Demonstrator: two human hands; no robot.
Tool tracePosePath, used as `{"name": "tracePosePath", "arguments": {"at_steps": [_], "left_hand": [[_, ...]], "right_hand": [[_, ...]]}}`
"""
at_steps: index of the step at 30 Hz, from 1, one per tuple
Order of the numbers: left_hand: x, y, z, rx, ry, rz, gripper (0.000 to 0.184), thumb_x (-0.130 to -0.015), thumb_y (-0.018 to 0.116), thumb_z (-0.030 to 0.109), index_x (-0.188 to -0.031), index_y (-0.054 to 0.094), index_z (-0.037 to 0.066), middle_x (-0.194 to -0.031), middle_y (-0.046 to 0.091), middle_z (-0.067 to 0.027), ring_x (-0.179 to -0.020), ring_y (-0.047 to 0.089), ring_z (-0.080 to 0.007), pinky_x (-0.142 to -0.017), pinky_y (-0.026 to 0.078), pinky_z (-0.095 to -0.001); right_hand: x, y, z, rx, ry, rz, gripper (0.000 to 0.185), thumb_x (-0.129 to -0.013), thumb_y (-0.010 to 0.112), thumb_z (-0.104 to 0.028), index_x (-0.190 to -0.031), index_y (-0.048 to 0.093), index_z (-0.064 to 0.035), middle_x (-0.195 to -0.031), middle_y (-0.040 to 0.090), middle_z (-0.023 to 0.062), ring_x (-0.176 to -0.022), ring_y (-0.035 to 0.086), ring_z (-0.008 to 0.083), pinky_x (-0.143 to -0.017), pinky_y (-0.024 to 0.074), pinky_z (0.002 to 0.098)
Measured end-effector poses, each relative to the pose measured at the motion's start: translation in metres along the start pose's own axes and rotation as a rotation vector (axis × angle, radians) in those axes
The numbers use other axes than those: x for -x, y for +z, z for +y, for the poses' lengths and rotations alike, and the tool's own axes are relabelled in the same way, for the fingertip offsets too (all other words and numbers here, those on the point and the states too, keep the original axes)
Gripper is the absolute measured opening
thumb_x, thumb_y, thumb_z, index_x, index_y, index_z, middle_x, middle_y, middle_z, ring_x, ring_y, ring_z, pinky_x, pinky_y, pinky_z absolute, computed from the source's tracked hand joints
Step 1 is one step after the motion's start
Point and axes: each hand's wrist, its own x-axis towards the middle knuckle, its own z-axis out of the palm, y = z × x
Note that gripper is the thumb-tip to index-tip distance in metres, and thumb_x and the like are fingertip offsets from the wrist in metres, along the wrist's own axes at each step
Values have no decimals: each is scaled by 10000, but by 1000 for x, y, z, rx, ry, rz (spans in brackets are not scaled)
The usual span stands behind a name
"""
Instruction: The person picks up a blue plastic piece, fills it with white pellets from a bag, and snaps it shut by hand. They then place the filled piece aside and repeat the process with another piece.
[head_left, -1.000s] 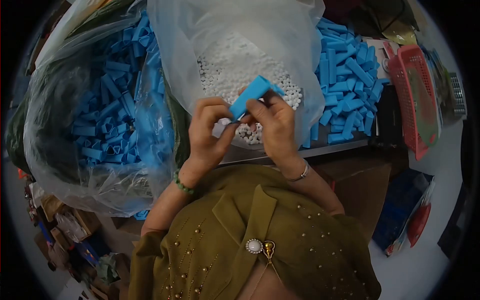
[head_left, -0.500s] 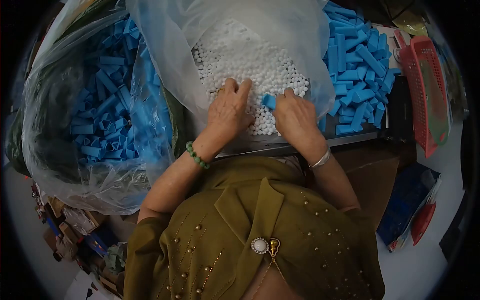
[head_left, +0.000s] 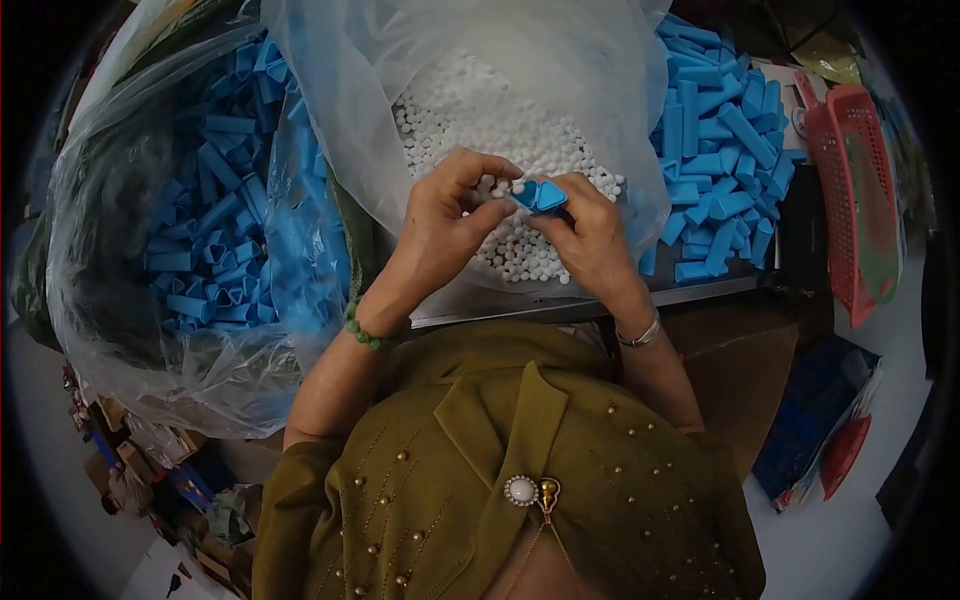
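- The right hand (head_left: 598, 235) has its grip closed on a blue tube (head_left: 550, 197), with the thumb on the near side and the fingers behind.
- The tube is above a spread of white balls (head_left: 525, 255), its three-sided end facing up, with a matching triangular flap beside the opening.
- The left hand (head_left: 440, 215) is just beside that opening, its grip narrow, thumb and fingers curled around a few of the balls; how firmly cannot be told.
- The tube looks very light, with thin, smooth walls, probably stiff enough to keep its shape but likely to bow or crease if squeezed hard. Its flat sides, below the mouth, seem the best place to hold, leaving flap and opening free.
- The balls look light, round and dry, apt to roll or slip from loose fingertips; a light pinch or a cupped palm should suit them.
- The balls lie on a cloudy plastic sheet (head_left: 345, 100) over the table (head_left: 690, 291). More blue tubes are heaped to the right (head_left: 725, 150), and others fill a clear bag (head_left: 190, 385) to the left.
- No brand, label or writing can be read on the tubes, the bag or the sheet.
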Motion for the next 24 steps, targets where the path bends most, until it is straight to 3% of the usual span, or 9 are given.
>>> {"name": "tracePosePath", "arguments": {"at_steps": [2,4,5,7,8,12,14,24], "left_hand": [[1,2,12,-338,231,40,303,-744,668,-62,-1034,627,18,-836,561,-55,-704,568,-145,-603,451,-283],[1,5,16,-378,288,28,315,-738,665,-69,-1038,625,20,-862,571,-77,-716,579,-188,-615,461,-300],[2,6,18,-416,345,19,328,-732,661,-77,-1042,623,23,-888,581,-100,-728,591,-230,-627,471,-317],[2,8,21,-471,385,12,350,-740,671,-83,-1067,630,32,-910,601,-87,-750,599,-194,-642,488,-298],[3,8,22,-524,425,5,372,-747,682,-90,-1092,637,40,-932,622,-73,-772,606,-159,-658,504,-278],[3,8,25,-563,465,36,366,-750,682,-92,-1090,639,37,-952,631,-82,-787,618,-160,-672,514,-270],[2,8,24,-518,488,70,357,-722,663,-98,-1054,621,25,-892,618,-114,-754,624,-270,-634,504,-332],[2,1,29,-483,502,84,353,-738,687,-68,-1074,639,33,-942,639,-107,-800,642,-228,-648,511,-308]], "right_hand": [[1,1,1,-19,7,5,250,-797,672,2,-1044,631,-2,-973,604,98,-824,606,202,-705,474,309],[1,3,3,-12,-54,32,320,-783,686,-31,-1097,625,-37,-975,601,137,-843,625,327,-717,491,385],[2,3,3,-13,-54,32,320,-783,686,-31,-1097,625,-37,-975,601,137,-843,625,327,-717,491,385],[1,4,2,-26,-74,25,259,-810,648,26,-1067,628,-1,-988,600,92,-843,602,207,-718,478,306],[1,4,3,-27,-76,26,259,-810,648,26,-1067,628,-1,-988,600,92,-843,602,207,-718,478,306],[2,4,3,-95,-99,22,294,-812,638,41,-1101,626,-11,-1004,595,81,-834,602,180,-698,478,290],[2,3,1,-128,-96,21,307,-810,636,48,-1110,626,-15,-1001,593,76,-830,601,163,-688,478,282],[6,3,-3,-308,-69,-18,320,-822,619,60,-1135,617,-3,-1065,575,61,-872,594,110,-698,485,231]]}}
